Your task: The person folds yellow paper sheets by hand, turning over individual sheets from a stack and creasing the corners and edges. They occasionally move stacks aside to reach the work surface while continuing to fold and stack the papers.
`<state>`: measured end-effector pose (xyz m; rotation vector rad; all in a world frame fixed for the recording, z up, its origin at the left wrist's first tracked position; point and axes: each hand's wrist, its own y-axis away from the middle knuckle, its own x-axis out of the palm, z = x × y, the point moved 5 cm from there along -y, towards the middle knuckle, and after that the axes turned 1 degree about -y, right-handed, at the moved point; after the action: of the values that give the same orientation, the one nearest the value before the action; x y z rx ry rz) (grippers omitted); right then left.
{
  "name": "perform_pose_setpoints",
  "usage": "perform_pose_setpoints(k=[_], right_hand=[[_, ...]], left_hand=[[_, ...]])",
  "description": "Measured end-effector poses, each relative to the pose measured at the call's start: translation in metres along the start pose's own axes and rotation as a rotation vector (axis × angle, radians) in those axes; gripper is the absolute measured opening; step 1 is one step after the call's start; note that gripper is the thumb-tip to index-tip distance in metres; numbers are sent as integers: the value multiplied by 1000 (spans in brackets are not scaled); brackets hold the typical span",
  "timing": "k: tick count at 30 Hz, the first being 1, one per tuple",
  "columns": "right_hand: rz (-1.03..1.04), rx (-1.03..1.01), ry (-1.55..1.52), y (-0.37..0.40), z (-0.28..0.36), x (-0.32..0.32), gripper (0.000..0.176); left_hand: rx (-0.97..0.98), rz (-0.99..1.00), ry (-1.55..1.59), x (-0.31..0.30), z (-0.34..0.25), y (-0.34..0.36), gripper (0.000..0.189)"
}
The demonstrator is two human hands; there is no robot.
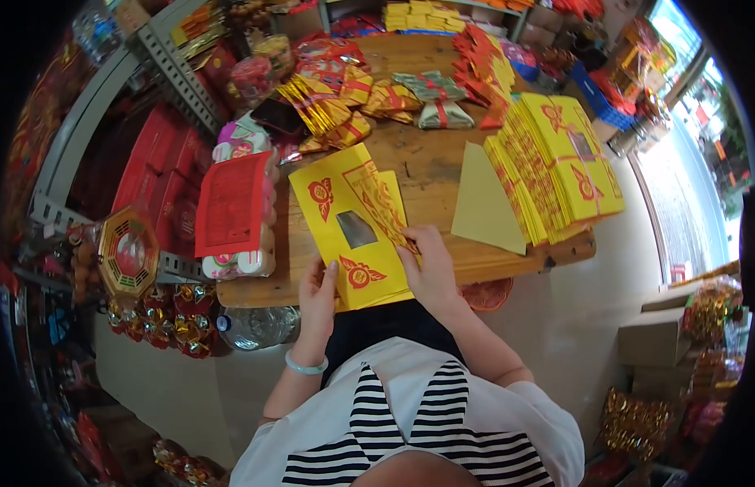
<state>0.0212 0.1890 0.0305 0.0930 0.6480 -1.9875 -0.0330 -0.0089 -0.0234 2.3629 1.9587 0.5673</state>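
Holding a windowed yellow envelope (351,243), printed paper (381,200) atop.

The left hand (317,296) has its fingers tucked beneath the yellow envelope (353,243), so only the thumb and back show. The right hand (430,264) covers the end of the printed slips (381,203) it grips. The envelope's window is a grey patch, possibly foil. Print on the red sheet (231,203) is too small to read. A plastic bottle (256,326) lies half hidden under the worktop (426,162). The lens's dark rim cuts off the metal rack (170,65).
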Motion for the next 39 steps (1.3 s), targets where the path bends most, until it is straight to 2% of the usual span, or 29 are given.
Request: perform_pose_setpoints(k=[2, 3, 5, 7, 8, 10, 12, 13, 15, 16, 20, 25, 27, 30, 32, 33, 35, 38, 39], right_hand=[[-17, -115, -83, -1, 8, -8, 28], [5, -139, -91, -3, 9, -7, 28], [-145, -133, -432, -4, 4, -11, 30], [-95, -121, -471, -4, 1, -3, 30], [-80, -91, -494, -4, -3, 0, 31], [-53, -28, -531, -1, -17, 3, 33], [133, 80, -301, 8, -57, 6, 38], [162, 58, -302, 10, -61, 7, 38], [222, 194, -149, 9, -72, 13, 40], [242, 177, -149, 4, -68, 16, 40], [9, 36, -310, -1, -43, 14, 42], [39, 77, -437, 2, -59, 16, 47], [34, -2, -438, 1, -46, 17, 47], [59, -80, -295, 11, -60, 23, 41], [96, 8, -142, 13, -53, 19, 31], [58, 14, -133, 13, -54, 14, 31], [194, -2, 7, 15, -57, 15, 30], [224, -20, -60, 11, -72, 13, 29], [197, 152, -111, 4, -76, 10, 27]], left_hand=[[313, -73, -48, 3, -14, -10, 34], [333, -97, -35, 6, -22, -15, 34], [508, 49, -57, 17, -46, -21, 52], [460, 159, -22, 12, -44, -31, 53], [481, 126, -13, 9, -48, -32, 53], [340, 235, 64, 19, -48, -35, 48], [374, 231, 12, 24, -43, -35, 38], [396, 205, 24, 25, -39, -34, 38], [408, 234, -142, 29, -29, -31, 30], [422, 213, -135, 27, -29, -32, 30], [486, 133, -21, 18, -31, -33, 27], [526, 142, -62, 16, -26, -27, 26], [624, 113, 3, 17, -32, -21, 25], [590, 141, 86, 11, -16, -18, 26], [444, 132, 27, 10, -2, -16, 28], [440, 171, 20, 12, 3, -15, 28], [388, 45, 27, 6, 14, -21, 27], [374, 54, 45, 13, -1, -26, 27], [369, 36, 58, 14, -7, -26, 27]])
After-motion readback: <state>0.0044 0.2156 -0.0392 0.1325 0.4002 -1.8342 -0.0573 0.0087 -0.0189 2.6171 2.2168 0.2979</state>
